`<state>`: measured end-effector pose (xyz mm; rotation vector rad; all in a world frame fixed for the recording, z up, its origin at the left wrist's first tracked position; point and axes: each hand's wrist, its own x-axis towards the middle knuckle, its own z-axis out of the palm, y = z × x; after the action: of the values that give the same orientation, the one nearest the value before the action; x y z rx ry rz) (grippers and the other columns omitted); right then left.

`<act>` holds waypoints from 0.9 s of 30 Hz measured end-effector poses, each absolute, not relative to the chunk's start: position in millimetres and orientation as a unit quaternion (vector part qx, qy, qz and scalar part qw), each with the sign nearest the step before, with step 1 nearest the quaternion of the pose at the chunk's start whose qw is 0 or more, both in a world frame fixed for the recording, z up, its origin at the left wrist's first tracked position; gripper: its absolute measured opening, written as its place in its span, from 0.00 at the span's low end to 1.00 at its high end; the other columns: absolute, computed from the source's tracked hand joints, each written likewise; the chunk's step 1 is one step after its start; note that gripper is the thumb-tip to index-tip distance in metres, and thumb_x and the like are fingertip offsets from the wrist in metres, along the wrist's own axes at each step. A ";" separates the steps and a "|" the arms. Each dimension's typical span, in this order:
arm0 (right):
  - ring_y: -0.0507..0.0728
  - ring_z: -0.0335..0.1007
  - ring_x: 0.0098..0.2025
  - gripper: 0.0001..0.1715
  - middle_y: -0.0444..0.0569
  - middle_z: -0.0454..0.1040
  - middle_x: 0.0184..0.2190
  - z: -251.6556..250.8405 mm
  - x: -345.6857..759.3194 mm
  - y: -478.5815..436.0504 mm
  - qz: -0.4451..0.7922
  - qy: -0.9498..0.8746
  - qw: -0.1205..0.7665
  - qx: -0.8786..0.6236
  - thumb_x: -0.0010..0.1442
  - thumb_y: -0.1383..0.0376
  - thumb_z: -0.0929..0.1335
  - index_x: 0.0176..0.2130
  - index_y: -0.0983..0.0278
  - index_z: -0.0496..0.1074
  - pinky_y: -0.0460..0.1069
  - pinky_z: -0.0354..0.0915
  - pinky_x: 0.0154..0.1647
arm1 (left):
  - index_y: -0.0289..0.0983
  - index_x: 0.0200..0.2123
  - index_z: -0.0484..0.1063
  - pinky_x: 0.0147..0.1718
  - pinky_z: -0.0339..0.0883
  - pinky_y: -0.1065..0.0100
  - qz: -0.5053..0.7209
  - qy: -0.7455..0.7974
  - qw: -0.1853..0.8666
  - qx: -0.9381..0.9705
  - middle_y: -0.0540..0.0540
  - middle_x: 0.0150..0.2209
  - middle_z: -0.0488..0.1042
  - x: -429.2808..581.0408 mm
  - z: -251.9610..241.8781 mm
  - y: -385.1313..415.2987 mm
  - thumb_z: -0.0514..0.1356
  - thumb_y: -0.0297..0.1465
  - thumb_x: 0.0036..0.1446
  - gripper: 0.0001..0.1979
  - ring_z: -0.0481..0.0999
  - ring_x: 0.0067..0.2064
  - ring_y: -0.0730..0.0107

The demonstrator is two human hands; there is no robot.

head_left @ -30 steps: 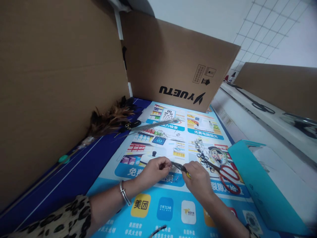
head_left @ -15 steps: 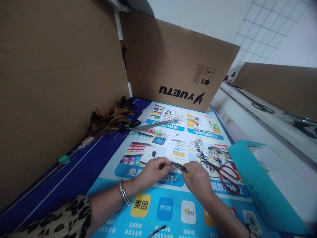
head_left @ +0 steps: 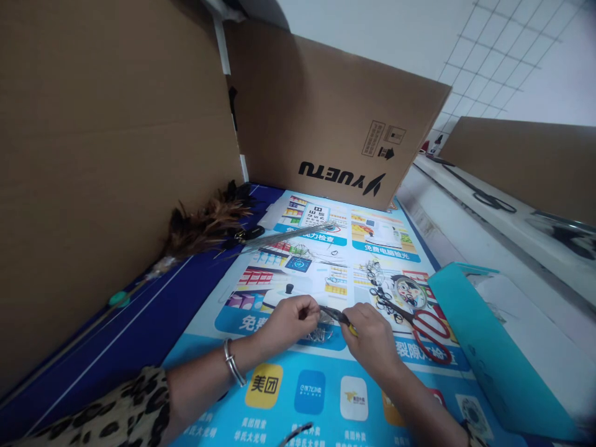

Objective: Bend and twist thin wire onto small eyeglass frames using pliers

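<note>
The person's right grip (head_left: 371,335) is clamped round the pliers (head_left: 335,315), fingers wrapped over the yellow-and-black handles, with the dark nose pointing across to the left grip (head_left: 297,321). That left one has thumb and fingers drawn together right at the tip of the nose; whatever it may be pinching is too small for me to make out from here. Some thin, shiny wire pieces (head_left: 321,335) lie on the printed surface (head_left: 288,406), in the gap between the two grips and just under the tool. A silver bangle (head_left: 234,363) sits on the wrist behind the left grip. Just beyond the right grip, off to its right, I see a pair of red-handled scissors (head_left: 414,320), its dark blades reaching towards a clump of little black loops (head_left: 385,301). Farther ahead of both grips lies a bundle of long, thin rods (head_left: 298,234), slanting away. Well to the right of the right grip stands a teal box (head_left: 503,354), its inside pale. Away to the left, ahead of the left grip, a brown feather duster (head_left: 205,223) leans along the cardboard (head_left: 112,124).
</note>
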<state>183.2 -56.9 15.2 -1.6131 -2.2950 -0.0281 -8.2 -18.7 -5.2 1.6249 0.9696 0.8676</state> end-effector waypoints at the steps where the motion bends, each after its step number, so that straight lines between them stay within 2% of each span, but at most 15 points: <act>1: 0.54 0.60 0.35 0.05 0.48 0.66 0.29 15.2 183.3 -56.9 -0.011 -0.807 0.167 -0.566 0.56 0.67 0.62 0.32 0.64 0.67 0.46 0.55 0.35 | 0.34 0.22 0.62 0.21 0.51 0.77 0.359 0.404 0.505 0.673 0.55 0.20 0.59 -8.2 -4.9 -18.7 0.53 0.25 0.47 0.04 0.56 0.23 0.79; 15: 0.54 0.59 0.35 0.05 0.48 0.66 0.29 15.2 185.0 -56.9 -0.031 -0.809 0.150 -0.567 0.56 0.67 0.62 0.32 0.64 0.68 0.47 0.54 0.35 | 0.35 0.24 0.62 0.19 0.52 0.77 0.351 0.421 0.526 0.650 0.55 0.18 0.60 -8.9 -5.0 -18.7 0.54 0.29 0.51 0.06 0.58 0.21 0.79; 27: 0.56 0.56 0.33 0.05 0.48 0.64 0.28 17.2 182.2 -59.6 -0.116 -0.813 0.110 -0.560 0.57 0.66 0.62 0.31 0.63 0.67 0.49 0.50 0.34 | 0.35 0.24 0.64 0.18 0.54 0.77 0.346 0.437 0.529 0.640 0.55 0.17 0.62 -7.7 -3.8 -19.2 0.54 0.31 0.51 0.07 0.61 0.20 0.79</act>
<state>182.2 -59.6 17.2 -1.6469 -2.3884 -0.3400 -7.7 -19.2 -3.8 1.5290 1.0439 0.8266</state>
